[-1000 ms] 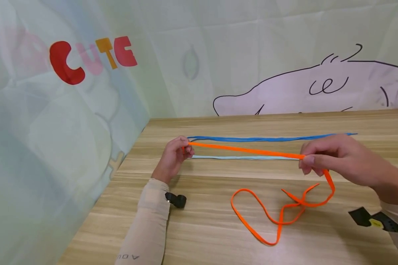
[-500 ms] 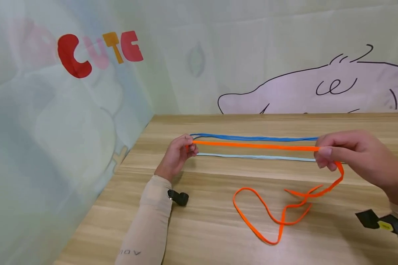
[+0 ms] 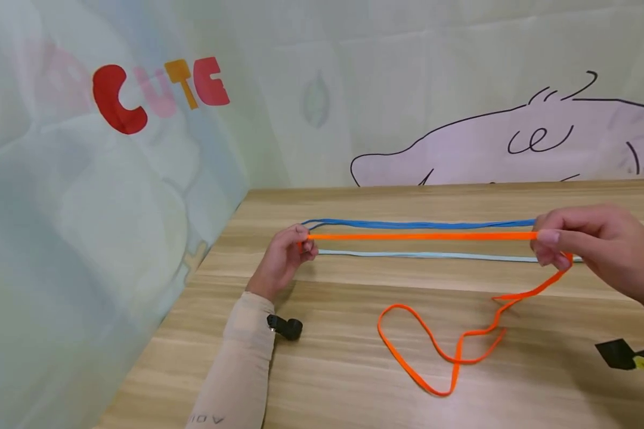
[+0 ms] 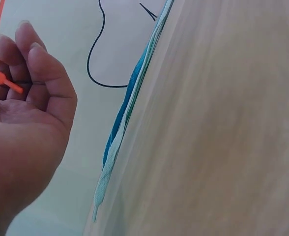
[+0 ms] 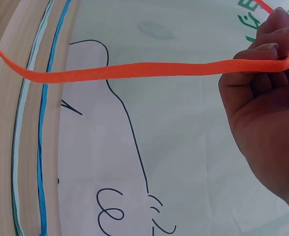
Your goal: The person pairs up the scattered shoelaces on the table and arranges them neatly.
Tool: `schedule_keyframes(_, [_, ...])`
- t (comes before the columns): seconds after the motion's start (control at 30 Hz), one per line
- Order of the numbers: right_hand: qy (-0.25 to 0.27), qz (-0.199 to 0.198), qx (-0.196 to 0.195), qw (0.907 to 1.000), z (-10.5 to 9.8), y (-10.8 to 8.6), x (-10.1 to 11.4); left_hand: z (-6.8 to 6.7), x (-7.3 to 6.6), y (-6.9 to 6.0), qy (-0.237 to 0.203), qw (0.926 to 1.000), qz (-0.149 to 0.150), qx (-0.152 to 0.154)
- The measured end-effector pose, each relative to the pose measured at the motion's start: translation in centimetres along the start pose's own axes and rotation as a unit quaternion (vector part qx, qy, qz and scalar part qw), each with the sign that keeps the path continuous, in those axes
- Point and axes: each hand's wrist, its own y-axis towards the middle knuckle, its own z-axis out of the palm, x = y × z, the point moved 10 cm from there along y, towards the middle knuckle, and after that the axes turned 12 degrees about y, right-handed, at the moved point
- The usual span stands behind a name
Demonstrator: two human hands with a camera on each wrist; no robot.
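An orange shoelace is stretched straight between both hands, raised above the table. My left hand pinches it near one end; in the left wrist view a short orange tip hangs over the curled fingers. My right hand pinches the lace between thumb and fingers. From there the rest of the orange lace drops and lies in a loose loop on the wooden table. Behind the taut stretch lies a blue shoelace, laid lengthwise. A pale mint shoelace lies parallel, nearer to me.
A printed cloth backdrop rises behind the table and along its left side. Small black devices are strapped to both wrists.
My right hand has moved to the right, lengthening the taut orange stretch and dragging some of the loose lace along. The left hand keeps its pinch and has hardly moved.
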Motion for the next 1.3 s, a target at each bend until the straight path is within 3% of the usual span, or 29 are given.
schedule_keyframes(0.17, [0.006,-0.014,0.005,0.9999,-0.9,-0.5,0.0,0.3,0.2,-0.2,0.008,0.9999,-0.003,0.009])
schedule_keyframes(0.23, [-0.031,-0.009,-0.010,0.9994,-1.5,-0.8,0.0,0.3,0.2,-0.2,0.008,0.9999,-0.001,0.009])
schedule_keyframes(0.33, [-0.033,-0.010,-0.019,0.9992,-2.2,-1.0,0.2,0.4,0.0,-0.1,0.006,1.0000,0.001,0.007])
schedule_keyframes(0.4, [-0.065,-0.010,-0.031,0.9974,-2.7,-1.1,0.4,0.4,-0.1,-0.1,0.004,1.0000,0.001,0.006])
schedule_keyframes(0.47, [-0.048,-0.022,-0.026,0.9982,-3.0,-1.1,0.7,0.5,-0.2,-0.1,0.006,0.9999,0.002,0.009])
schedule_keyframes(0.57, [-0.121,-0.006,-0.044,0.9917,-3.7,-1.3,0.8,0.8,-0.3,0.0,0.013,0.9997,0.003,0.019])
schedule_keyframes(0.63, [-0.139,0.009,-0.051,0.9889,-4.1,-1.5,0.7,0.7,-0.3,-0.1,0.016,0.9996,0.004,0.022])
schedule_keyframes(0.87, [-0.236,0.089,-0.100,0.9624,-5.2,-1.9,-0.6,-0.1,-0.4,-0.5,0.016,0.9994,0.001,0.030])
schedule_keyframes(1.1, [-0.326,0.170,-0.120,0.9222,-6.2,-2.3,-1.2,-0.4,-0.5,-0.6,0.029,0.9987,0.002,0.041])
schedule_keyframes(1.3, [-0.354,0.182,-0.119,0.9095,-6.7,-2.4,-1.3,-0.1,-0.5,-0.6,0.049,0.9970,0.009,0.059])
